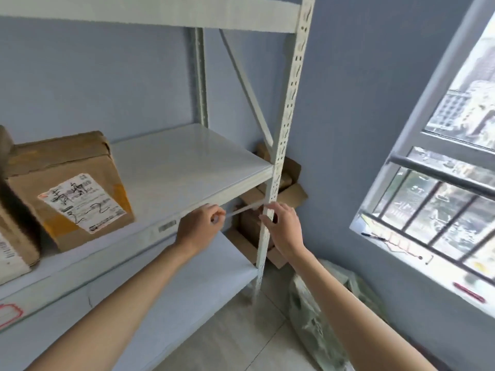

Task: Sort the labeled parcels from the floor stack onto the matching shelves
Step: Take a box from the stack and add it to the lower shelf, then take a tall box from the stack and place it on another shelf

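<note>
A brown parcel (80, 194) with a white printed label sits on the left of the white middle shelf (187, 162). Only part of a second labelled parcel (13, 250) shows at the far left edge. My left hand (198, 228) is at the shelf's front edge, pinching one end of a thin white strip (241, 210). The strip runs right to the rack's front upright (278, 162). My right hand (284, 228) is at that post with its fingers apart and fingertips near the strip's other end. Whether it grips the strip is unclear.
Opened cardboard boxes (289, 188) are stacked in the corner behind the rack. A grey-green bag (321, 303) lies on the tiled floor to the right. A barred window (442, 196) fills the right wall. A lower shelf (187, 277) sits beneath, and a red-bordered tag (8, 314) marks the shelf edge.
</note>
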